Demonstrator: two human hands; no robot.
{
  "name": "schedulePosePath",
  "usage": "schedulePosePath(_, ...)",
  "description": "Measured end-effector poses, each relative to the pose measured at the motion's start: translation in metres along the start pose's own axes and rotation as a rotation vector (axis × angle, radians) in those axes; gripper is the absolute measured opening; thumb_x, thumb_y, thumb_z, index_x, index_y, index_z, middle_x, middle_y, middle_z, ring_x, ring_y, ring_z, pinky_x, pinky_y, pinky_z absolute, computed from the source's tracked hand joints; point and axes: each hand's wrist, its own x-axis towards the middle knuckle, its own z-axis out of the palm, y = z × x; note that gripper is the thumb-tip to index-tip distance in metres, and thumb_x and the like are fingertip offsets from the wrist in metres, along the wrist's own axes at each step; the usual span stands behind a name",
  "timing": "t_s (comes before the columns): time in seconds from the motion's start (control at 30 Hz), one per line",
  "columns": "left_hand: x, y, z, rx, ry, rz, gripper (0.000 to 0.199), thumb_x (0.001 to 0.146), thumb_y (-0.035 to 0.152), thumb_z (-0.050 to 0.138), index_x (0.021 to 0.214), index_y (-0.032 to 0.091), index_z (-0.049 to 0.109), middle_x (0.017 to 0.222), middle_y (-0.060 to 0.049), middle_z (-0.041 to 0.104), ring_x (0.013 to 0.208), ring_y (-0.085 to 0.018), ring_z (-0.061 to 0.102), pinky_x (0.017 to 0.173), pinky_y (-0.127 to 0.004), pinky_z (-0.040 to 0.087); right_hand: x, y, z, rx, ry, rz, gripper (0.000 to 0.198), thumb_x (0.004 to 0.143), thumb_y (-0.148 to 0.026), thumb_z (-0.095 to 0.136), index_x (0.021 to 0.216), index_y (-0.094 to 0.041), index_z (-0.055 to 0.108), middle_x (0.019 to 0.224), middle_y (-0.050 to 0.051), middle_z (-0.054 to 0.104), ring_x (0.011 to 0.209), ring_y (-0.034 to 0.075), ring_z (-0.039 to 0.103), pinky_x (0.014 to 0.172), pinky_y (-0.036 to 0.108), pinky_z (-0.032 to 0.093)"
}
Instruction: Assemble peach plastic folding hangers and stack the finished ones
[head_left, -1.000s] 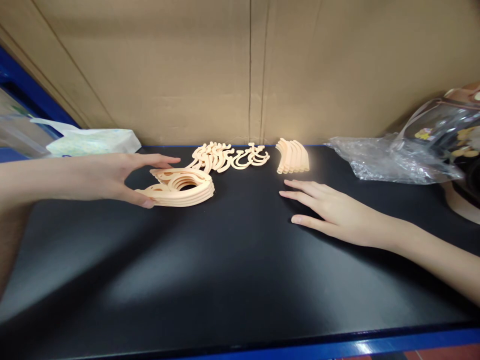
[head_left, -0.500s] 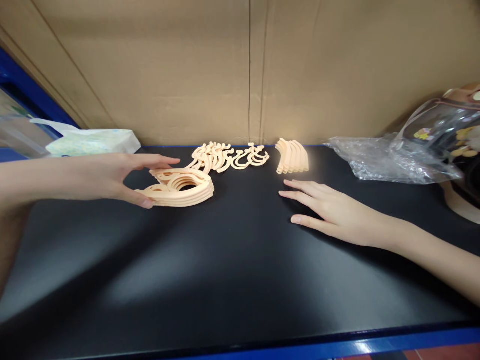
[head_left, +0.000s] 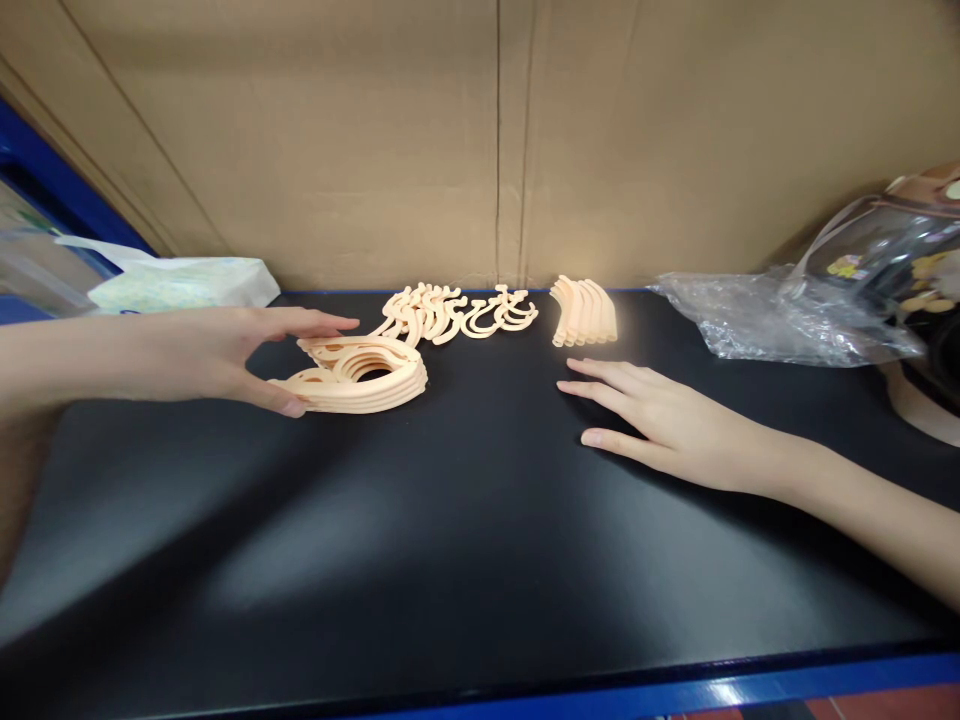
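From the head camera, the left hand (head_left: 202, 352) reaches in from the left and grips a flat stack of peach plastic hanger pieces (head_left: 361, 374) lying on the black tabletop (head_left: 450, 540). Its thumb presses the near left end of the stack and its fingers (head_left: 315, 322) arch over the far edge, so the hand is closed about the stack's left end. The stack sits left of centre, toward the far side of the tabletop.

The right hand (head_left: 667, 425) lies flat on the tabletop right of centre, palm down, fingers spread slightly and holding nothing.

Beyond the stack, against the cardboard wall (head_left: 480, 140), lies a cluster of peach hooks (head_left: 457, 312), and just to its right a small fanned row of curved peach strips (head_left: 585, 312), which is the thing nearest the right hand's fingertips though apart from them. A crumpled clear plastic bag (head_left: 780, 320) lies at far right, and a pale wrapped packet (head_left: 184, 282) at far left.
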Motion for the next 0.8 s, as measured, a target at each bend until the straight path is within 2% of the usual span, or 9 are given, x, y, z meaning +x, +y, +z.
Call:
schedulePosePath(0.23,0.002,-0.001,0.003,-0.004,0.001,0.016,0.091,0.066,0.064,0.056,0.146,0.028,0.032,0.141,-0.003,0.048,0.119,-0.030,0.051,0.095,-0.031,0.038,0.000,-0.001,0.000,0.015,0.022,-0.002,0.058,0.094,-0.055,0.040,0.143,-0.024,0.043,0.153,0.010,0.034,0.140,0.030,0.032,0.111,0.054,0.032)
schedulePosePath(0.53,0.001,-0.009,0.005,0.028,0.011,0.056,0.084,0.072,0.063,0.056,0.147,0.035,0.029,0.142,-0.001,0.047,0.119,-0.027,0.051,0.094,-0.030,0.038,-0.001,0.001,0.000,0.001,0.010,-0.002,0.058,0.094,-0.055,0.040,0.143,-0.023,0.043,0.154,0.010,0.033,0.141,0.029,0.030,0.112,0.052,0.030)
schedulePosePath(0.8,0.002,-0.011,0.006,0.026,0.011,0.055,0.086,0.071,0.064,0.056,0.147,0.031,0.031,0.142,-0.002,0.047,0.119,-0.029,0.051,0.094,-0.030,0.038,0.000,0.000,0.000,0.009,0.015,-0.006,0.058,0.094,-0.054,0.041,0.143,-0.023,0.043,0.153,0.010,0.034,0.140,0.030,0.031,0.111,0.053,0.031)
